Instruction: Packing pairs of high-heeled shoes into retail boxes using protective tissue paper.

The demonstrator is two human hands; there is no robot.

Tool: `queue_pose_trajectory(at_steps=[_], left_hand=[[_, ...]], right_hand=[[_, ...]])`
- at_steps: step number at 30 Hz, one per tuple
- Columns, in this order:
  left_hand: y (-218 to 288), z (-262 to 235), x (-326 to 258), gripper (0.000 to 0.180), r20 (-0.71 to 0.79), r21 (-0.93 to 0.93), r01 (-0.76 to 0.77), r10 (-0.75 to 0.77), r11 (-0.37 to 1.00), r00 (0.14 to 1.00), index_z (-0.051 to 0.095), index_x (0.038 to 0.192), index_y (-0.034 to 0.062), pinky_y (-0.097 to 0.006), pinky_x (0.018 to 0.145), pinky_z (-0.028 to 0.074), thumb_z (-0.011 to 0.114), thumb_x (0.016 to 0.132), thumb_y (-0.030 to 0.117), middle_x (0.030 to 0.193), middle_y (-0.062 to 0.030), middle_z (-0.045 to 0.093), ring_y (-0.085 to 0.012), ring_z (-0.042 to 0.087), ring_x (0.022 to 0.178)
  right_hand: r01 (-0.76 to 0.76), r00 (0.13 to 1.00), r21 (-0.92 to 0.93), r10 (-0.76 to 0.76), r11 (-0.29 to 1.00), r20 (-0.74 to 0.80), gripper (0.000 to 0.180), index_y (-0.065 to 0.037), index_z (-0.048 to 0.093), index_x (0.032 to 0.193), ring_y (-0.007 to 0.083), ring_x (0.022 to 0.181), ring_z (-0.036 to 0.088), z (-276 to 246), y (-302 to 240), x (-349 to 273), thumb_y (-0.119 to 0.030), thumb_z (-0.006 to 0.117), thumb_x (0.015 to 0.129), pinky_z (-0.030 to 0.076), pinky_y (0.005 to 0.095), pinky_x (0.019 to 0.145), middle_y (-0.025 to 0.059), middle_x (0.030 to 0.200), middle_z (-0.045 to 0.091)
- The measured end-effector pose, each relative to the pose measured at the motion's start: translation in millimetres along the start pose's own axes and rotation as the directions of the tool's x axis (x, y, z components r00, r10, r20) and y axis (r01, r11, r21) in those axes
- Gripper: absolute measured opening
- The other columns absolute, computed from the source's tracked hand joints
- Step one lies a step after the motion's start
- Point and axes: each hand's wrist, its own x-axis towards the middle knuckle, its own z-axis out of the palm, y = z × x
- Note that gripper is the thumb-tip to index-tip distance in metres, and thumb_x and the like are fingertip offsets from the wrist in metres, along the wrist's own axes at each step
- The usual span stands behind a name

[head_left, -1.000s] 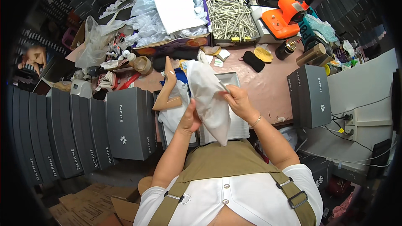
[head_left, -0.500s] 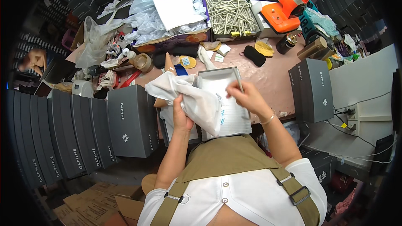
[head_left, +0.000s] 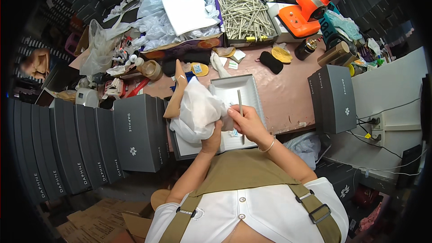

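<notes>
Your left hand (head_left: 211,138) is closed on the white wrap (head_left: 197,110), gripping its lower right edge; the fingers are partly hidden by the folds. The wrap is bunched and bulges up and to the left of this hand. Its contents cannot be made out.

Your right hand (head_left: 248,123) is closed on the grey stick (head_left: 240,101), which runs nearly parallel to your line of reach, its far end clear of the hand. The fingertips of this hand are also at the right edge of the wrap; whether they pinch it cannot be told.

The wrap is located in front of your torso, above the open grey box (head_left: 232,86), whose white interior shows on the far side of your hands. The tan high-heeled shoe (head_left: 178,91) is directly left of the wrap, toe pointing away from you.

Beyond the box, on the pink tabletop (head_left: 288,101), the black pad (head_left: 271,63) lies just beside the yellow pad (head_left: 282,54). The tray of sticks (head_left: 246,18) is at the back, between the crumpled white paper (head_left: 155,20) and the orange device (head_left: 297,20). Dark grey boxes (head_left: 137,135) stand in a row at your left.
</notes>
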Motion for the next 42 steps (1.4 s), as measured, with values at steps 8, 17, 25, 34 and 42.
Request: queue_pose_trajectory(at_steps=[8,17,25,34,42], left_hand=[[0,-19,38,0.036,0.040,-0.761,0.335,-0.476,0.555,0.879,0.051,0.123,0.0001,-0.033,0.095,0.044,0.058,0.090,0.012,0.119,-0.0071,0.056,-0.0181,0.055,0.109],[16,-44,23,0.085,0.454,-0.768,0.513,-0.239,0.383,0.858,0.035,0.139,-0.0014,-0.037,0.113,0.020,0.036,0.090,0.068,0.145,-0.0079,0.038,-0.0235,0.035,0.133],[-28,-55,74,0.035,0.564,-0.753,0.611,-0.241,0.244,0.790,0.057,0.114,0.0037,-0.038,0.089,0.049,0.047,0.097,0.033,0.111,-0.0114,0.062,-0.0251,0.060,0.102],[97,-54,84,0.018,0.333,0.029,-0.595,0.554,0.803,0.763,0.056,0.083,0.0045,-0.050,0.104,0.034,0.053,0.092,0.020,0.088,-0.0104,0.062,-0.0258,0.061,0.093],[-35,19,12,0.022,0.924,0.368,-0.472,-0.259,0.801,0.281,0.068,0.096,0.0019,-0.044,0.085,0.048,0.060,0.084,0.019,0.094,-0.0165,0.067,-0.0306,0.064,0.094]], right_hand=[[0.218,0.976,-0.483,-0.191,0.848,0.105,0.039,-0.006,0.054,0.126,0.0152,0.067,0.059,-6,-2,2,-0.015,0.056,0.087,0.049,0.0306,0.063,0.0100,0.101,0.063],[-0.046,0.991,-0.047,0.051,0.998,0.123,0.054,0.001,0.052,0.124,0.0136,0.103,0.056,-19,13,-19,-0.016,0.071,0.076,0.045,0.0303,0.091,0.0064,0.116,0.062],[0.128,0.965,-0.280,-0.055,0.952,0.256,0.051,0.003,0.054,0.120,0.0162,0.100,0.058,-46,-7,-30,-0.022,0.070,0.078,0.045,0.0310,0.089,0.0127,0.110,0.064],[-0.147,0.883,-0.578,-0.157,0.803,-0.443,0.054,0.004,0.058,0.108,0.0287,0.082,0.066,-144,-1,-35,-0.036,0.070,0.074,0.050,0.0379,0.072,0.0216,0.088,0.066],[-0.147,0.923,-0.836,-0.230,0.528,-0.308,0.046,0.001,0.059,0.103,0.0344,0.079,0.065,-134,-73,-41,-0.031,0.069,0.070,0.051,0.0385,0.072,0.0212,0.085,0.064]])
